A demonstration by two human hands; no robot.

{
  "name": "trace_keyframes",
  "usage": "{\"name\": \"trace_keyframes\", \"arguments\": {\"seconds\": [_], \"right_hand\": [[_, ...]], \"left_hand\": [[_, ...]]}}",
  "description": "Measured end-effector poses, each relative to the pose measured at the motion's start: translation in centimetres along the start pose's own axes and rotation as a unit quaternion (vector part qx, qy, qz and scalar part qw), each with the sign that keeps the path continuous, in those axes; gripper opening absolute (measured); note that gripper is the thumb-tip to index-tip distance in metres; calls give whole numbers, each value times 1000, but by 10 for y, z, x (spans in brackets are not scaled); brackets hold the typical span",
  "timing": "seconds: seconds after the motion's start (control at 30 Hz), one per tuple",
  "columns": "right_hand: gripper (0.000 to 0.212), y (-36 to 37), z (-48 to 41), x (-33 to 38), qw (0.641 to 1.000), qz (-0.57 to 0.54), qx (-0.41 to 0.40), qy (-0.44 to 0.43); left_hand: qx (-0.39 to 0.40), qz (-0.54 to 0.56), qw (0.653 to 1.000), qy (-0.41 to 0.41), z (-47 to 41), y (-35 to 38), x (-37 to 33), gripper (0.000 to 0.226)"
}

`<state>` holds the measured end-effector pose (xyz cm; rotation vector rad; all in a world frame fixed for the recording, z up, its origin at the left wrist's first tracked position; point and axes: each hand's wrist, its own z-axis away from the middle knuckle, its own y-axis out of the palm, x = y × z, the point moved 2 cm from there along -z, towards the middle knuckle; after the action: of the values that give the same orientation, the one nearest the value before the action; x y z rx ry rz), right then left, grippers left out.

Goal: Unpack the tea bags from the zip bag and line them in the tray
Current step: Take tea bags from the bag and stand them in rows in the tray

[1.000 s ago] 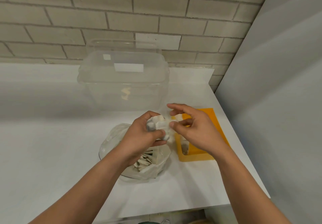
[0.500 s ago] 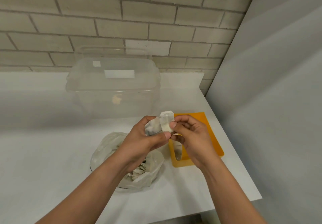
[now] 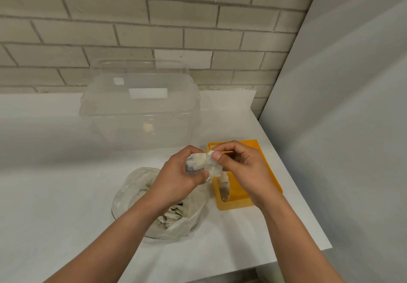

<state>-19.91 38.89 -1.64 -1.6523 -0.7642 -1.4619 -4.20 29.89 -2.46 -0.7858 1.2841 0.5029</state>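
Observation:
A clear zip bag lies open on the white counter with several tea bags inside. My left hand grips a small bunch of tea bags above the bag's right side. My right hand pinches one pale tea bag at the edge of that bunch. Just right of my hands stands the orange tray, partly hidden by my right hand. A few tea bags stand on edge along the tray's left wall.
A large clear plastic tub with a lid leaning behind it stands at the back against the brick wall. A grey wall closes off the right side. The counter's front edge runs close below the tray.
The view dropped a little and shifted. My right hand closed from spread fingers into a pinch on one tea bag, and that tea bag now hangs lower beside the bunch.

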Motion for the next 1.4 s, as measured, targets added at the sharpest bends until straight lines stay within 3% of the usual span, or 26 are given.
{"name": "trace_keyframes", "arguments": {"seconds": [0.17, 0.33, 0.5, 0.57, 0.63, 0.73, 0.9, 1.17, 1.27, 1.4], "right_hand": [[2, -4, 1, 0, 999, 25, 9, -33], [16, -6, 1, -1, 998, 45, 39, -19], [9, -27, 0, -11, 999, 15, -40, 1], [7, -42, -2, -28, 996, 60, -67, 19], [7, -52, -3, -53, 984, 166, -53, 48], [7, -52, -6, -79, 949, 297, 31, 96], [5, -37, -14, -91, 911, 379, 125, 108], [32, -28, -19, -100, 891, 423, 96, 134], [35, -32, -22, -103, 882, 445, 66, 138], [38, -30, -24, -108, 866, 465, 89, 162]], "left_hand": [[-12, 5, 1000, 0, -1, 0, 4, 28], [-14, 24, 1000, -2, -3, 2, 5, 28], [-28, 100, 994, -38, -3, 4, 10, 30], [-28, 140, 988, -53, -3, 3, 11, 31], [-29, 159, 985, -56, -3, 1, 10, 32], [-33, 170, 983, -58, -3, 0, 11, 32], [-32, 173, 983, -57, -4, 1, 11, 32], [-41, 182, 981, -61, -3, 0, 12, 31], [-44, 185, 980, -65, -1, -1, 13, 32], [-43, 194, 978, -69, 0, 0, 13, 34]]}}
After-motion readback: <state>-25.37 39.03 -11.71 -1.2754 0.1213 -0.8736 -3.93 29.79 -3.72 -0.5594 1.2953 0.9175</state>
